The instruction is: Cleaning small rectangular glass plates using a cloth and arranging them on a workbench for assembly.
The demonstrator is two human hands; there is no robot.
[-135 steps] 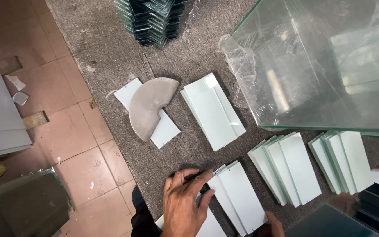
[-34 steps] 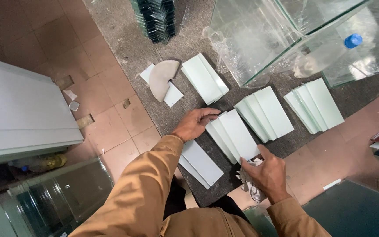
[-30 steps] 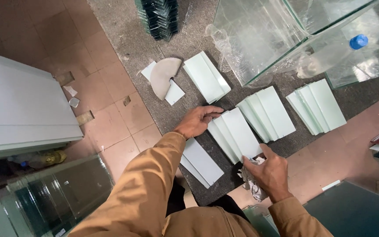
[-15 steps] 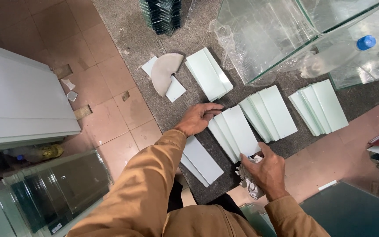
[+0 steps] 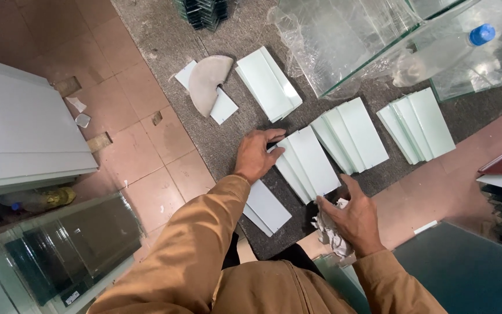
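Observation:
A small stack of pale rectangular glass panes (image 5: 306, 163) lies on the grey mat (image 5: 228, 139) in front of me. My left hand (image 5: 255, 156) rests on the far left edge of that stack, fingers spread over it. At the stack's near corner my right hand (image 5: 351, 216) is closed around a crumpled white cloth (image 5: 327, 228) and touches the pane's edge. My sleeves are tan.
More pane stacks lie on the mat: one far (image 5: 268, 83), one right (image 5: 350, 135), one further right (image 5: 416, 124), one near (image 5: 265, 206). A grey fan-shaped piece (image 5: 207, 81) lies at the far left. A glass tank (image 5: 344, 40) holding a blue-capped bottle (image 5: 437, 52) stands at the far right. White panels (image 5: 24, 134) and upright glass sheets (image 5: 59, 250) stand left.
The camera has pulled back and turned over the last seconds. My left hand stays on the pane stack; my right hand with the cloth has come up to the stack's near corner.

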